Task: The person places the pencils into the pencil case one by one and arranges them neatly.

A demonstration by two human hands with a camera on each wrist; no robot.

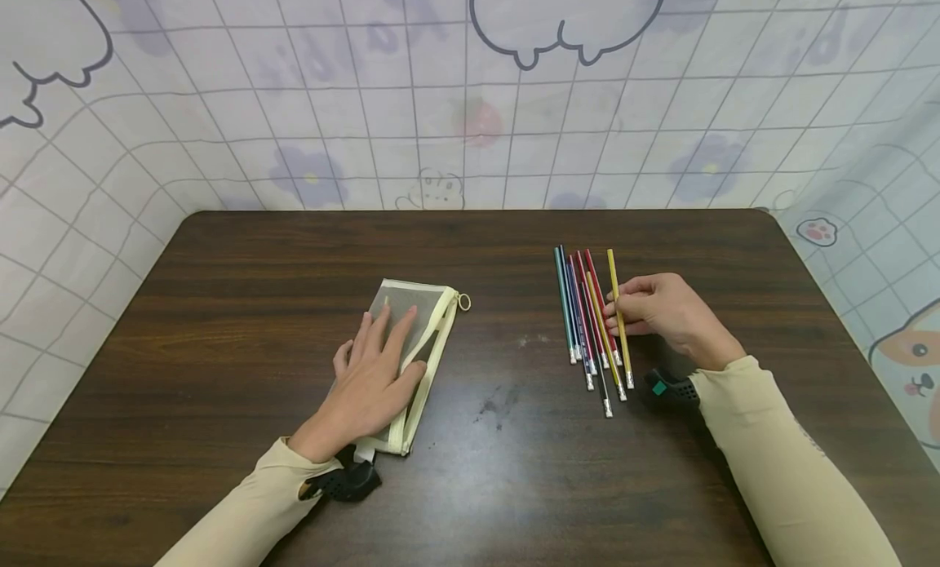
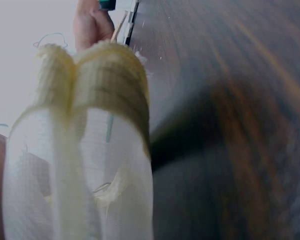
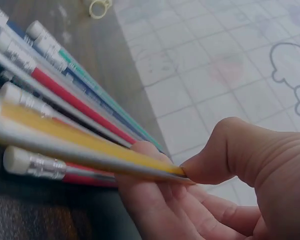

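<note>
Your right hand (image 1: 664,314) pinches a yellow pencil (image 1: 623,343); neighbouring pencils (image 1: 583,321) lie close to that hand's left and could roll if brushed. Your left hand (image 1: 374,379), fingers apart, rests on the pouch (image 1: 426,302); uneven pressure could shift it.

Mesh pouch (image 1: 436,347) lies left of pinched yellow pencil (image 1: 623,344).

a lane of tabletop (image 1: 503,306) runs between pouch (image 1: 427,330) and pencils (image 1: 587,322); both bar low sideways passage.
</note>
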